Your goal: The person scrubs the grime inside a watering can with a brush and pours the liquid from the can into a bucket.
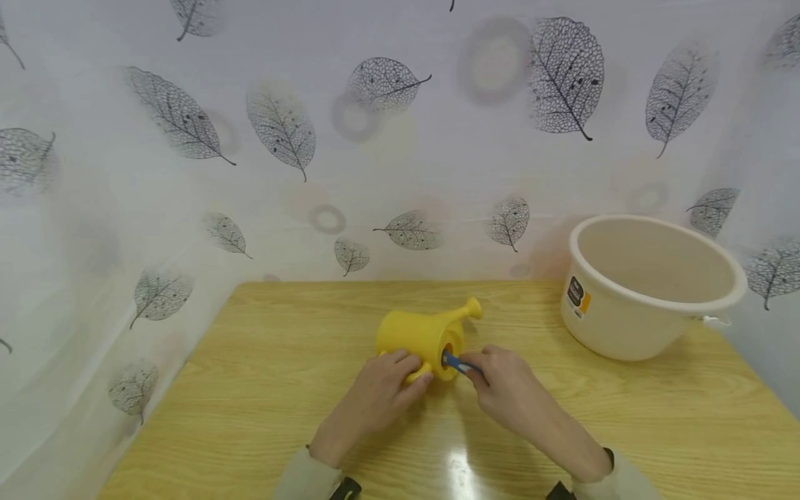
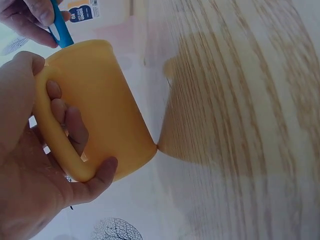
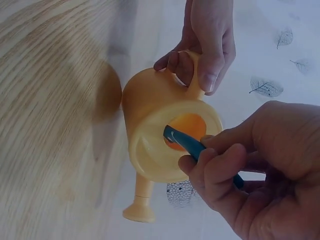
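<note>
A yellow watering can (image 1: 409,333) lies tipped on its side, its round opening facing right and its spout with a flared rose (image 3: 139,212) pointing away from me. My left hand (image 1: 384,389) grips the can's handle (image 2: 60,135), with fingers passing through the loop. Between the thumb and fingers of my right hand (image 1: 509,385) is a slim blue tool (image 3: 185,144) with a white stripe. Its tip sits at the can's opening, partly inside; the kind of tool cannot be made out. In the left wrist view, the can body (image 2: 100,110) hides that tip.
A large cream bucket (image 1: 625,326) with a dark and orange label stands at the back right of the wooden table (image 1: 281,389). Behind the table hangs a pale sheet (image 1: 425,160) printed with leaves.
</note>
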A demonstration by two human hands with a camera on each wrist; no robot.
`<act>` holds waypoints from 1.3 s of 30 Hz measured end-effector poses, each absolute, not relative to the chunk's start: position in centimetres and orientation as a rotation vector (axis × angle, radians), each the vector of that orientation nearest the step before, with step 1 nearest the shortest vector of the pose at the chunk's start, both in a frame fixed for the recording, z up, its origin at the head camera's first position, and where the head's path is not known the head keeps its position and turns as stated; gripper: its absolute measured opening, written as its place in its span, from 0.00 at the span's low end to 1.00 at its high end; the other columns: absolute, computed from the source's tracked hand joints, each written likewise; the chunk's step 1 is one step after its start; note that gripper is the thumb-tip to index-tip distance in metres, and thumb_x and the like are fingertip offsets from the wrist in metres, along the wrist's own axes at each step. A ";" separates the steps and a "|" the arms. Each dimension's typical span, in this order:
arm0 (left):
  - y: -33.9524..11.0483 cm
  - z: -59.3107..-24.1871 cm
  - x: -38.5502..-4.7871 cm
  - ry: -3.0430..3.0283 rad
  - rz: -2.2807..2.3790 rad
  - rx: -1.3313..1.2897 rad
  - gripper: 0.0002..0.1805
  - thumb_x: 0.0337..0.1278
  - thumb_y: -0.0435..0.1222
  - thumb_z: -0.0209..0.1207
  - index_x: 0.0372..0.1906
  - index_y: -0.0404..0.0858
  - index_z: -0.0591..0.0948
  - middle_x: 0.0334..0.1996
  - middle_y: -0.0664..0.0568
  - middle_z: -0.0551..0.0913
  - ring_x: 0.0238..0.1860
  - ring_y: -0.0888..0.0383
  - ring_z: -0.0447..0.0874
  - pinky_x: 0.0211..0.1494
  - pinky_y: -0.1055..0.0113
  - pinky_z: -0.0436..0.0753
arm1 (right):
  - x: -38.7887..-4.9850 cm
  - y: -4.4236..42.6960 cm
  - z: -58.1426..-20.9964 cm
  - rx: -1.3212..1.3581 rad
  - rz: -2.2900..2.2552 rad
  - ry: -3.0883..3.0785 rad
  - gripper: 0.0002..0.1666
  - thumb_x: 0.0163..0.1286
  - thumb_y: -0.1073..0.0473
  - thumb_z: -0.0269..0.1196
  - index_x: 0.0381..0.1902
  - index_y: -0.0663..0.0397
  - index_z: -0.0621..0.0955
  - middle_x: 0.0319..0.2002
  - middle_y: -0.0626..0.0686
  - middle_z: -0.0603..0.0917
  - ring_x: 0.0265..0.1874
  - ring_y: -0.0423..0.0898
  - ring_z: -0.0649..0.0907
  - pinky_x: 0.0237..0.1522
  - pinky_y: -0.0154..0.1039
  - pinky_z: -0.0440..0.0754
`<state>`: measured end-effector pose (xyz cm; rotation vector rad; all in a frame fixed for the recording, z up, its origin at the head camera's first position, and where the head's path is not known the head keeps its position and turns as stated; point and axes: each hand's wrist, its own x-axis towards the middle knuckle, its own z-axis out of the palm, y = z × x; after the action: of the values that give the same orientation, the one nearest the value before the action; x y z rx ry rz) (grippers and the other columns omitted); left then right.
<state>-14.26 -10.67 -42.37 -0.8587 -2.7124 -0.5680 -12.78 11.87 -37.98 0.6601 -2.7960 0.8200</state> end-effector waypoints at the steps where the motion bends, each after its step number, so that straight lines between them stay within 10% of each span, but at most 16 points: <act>1: -10.7 -42.3 -14.3 -2.717 -0.572 -0.861 0.13 0.75 0.48 0.55 0.32 0.49 0.75 0.27 0.63 0.69 0.28 0.67 0.64 0.35 0.74 0.67 | -12.6 11.9 -37.9 0.667 0.803 -2.791 0.09 0.66 0.70 0.67 0.44 0.60 0.88 0.26 0.49 0.81 0.20 0.36 0.70 0.21 0.27 0.69; 22: -10.8 -42.3 -14.3 -2.711 -0.580 -0.857 0.13 0.75 0.48 0.56 0.32 0.48 0.74 0.26 0.63 0.68 0.28 0.67 0.63 0.35 0.74 0.66 | -12.7 11.7 -39.4 0.775 0.425 -2.495 0.24 0.52 0.79 0.71 0.48 0.59 0.84 0.30 0.53 0.81 0.18 0.35 0.68 0.18 0.24 0.63; 39: -10.8 -42.1 -14.4 -2.688 -0.622 -0.887 0.14 0.75 0.47 0.56 0.31 0.47 0.73 0.25 0.62 0.66 0.27 0.66 0.62 0.34 0.76 0.66 | -13.4 12.2 -40.6 0.887 0.222 -2.250 0.29 0.45 0.80 0.72 0.49 0.65 0.83 0.37 0.55 0.84 0.29 0.45 0.83 0.23 0.31 0.80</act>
<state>-14.36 -10.76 -42.12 -0.8869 -2.6881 -0.6221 -13.40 12.21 -40.63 0.8867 -2.2504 0.2220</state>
